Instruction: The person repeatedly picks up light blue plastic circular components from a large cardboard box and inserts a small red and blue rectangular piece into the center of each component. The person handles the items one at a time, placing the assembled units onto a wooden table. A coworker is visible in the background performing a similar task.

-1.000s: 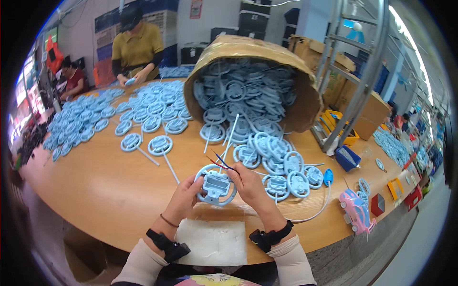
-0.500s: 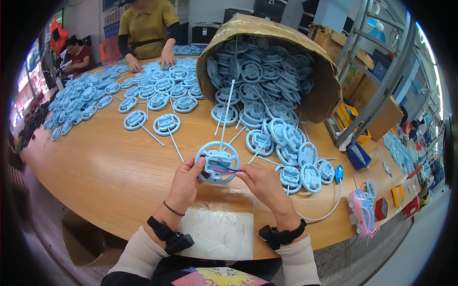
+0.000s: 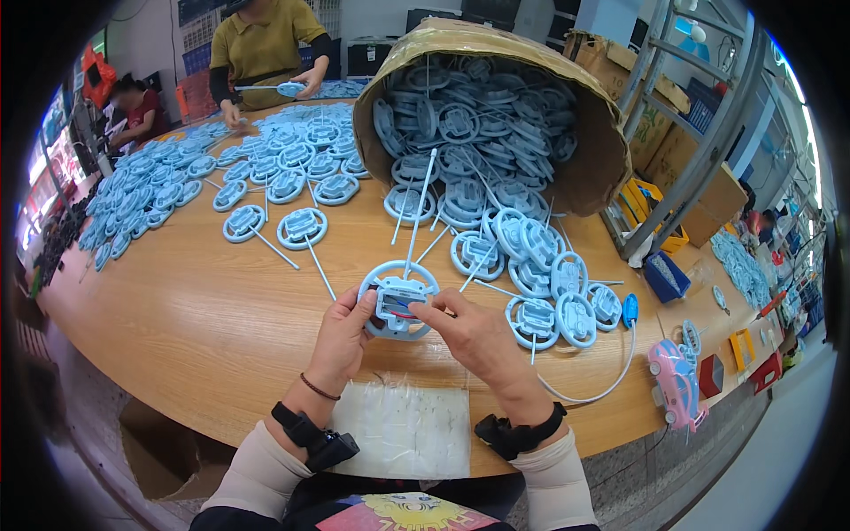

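My left hand (image 3: 345, 332) grips the left rim of a light blue toy steering wheel (image 3: 404, 288), thumb on top. A long, thin light blue stem rises from the wheel away from me. Its back faces up, with a rectangular recess in the middle. Red and blue wires (image 3: 404, 311) lie at this recess. My right hand (image 3: 478, 336) has its fingertips closed at the wires, with the index finger reaching over the recess's right side. The fingers hide the wire ends. Below the wheel, a worn whitish sheet (image 3: 398, 429) lies at the table's near edge.
A big cardboard drum (image 3: 611, 181) on its side spills similar wheels onto the wooden table (image 3: 177, 319). More wheels (image 3: 146, 199) are heaped at the left. Across the table a person (image 3: 266, 53) handles a wheel. A white cable (image 3: 611, 389) and a pink toy car (image 3: 675, 385) are at right.
My right hand has moved left, bringing the wires from beyond the wheel's right rim in over the recess. My left hand keeps its hold. The person opposite has lifted a wheel.
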Demonstrator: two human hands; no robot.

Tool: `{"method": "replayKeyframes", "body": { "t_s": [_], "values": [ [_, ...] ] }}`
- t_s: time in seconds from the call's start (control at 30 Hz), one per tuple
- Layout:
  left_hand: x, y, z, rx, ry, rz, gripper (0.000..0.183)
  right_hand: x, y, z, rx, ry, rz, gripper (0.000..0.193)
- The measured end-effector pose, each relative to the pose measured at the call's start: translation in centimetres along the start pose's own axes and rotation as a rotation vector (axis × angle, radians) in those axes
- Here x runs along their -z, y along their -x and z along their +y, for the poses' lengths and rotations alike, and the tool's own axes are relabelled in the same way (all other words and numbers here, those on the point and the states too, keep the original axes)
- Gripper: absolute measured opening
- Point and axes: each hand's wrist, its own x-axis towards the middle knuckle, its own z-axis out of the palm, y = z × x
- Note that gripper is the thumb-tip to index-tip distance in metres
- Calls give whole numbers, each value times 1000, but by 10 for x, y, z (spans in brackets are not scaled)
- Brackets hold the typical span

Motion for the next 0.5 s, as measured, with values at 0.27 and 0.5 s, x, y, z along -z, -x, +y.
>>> {"method": "replayKeyframes", "body": {
  "t_s": [0.27, 0.5],
  "values": [
    [1, 1, -1, 46, 19, 2, 21, -14, 3, 20, -43, -350, 28, 34],
    [2, 3, 3, 71, 15, -18, 22, -12, 2, 17, -23, -333, 26, 30]
  ]
}}
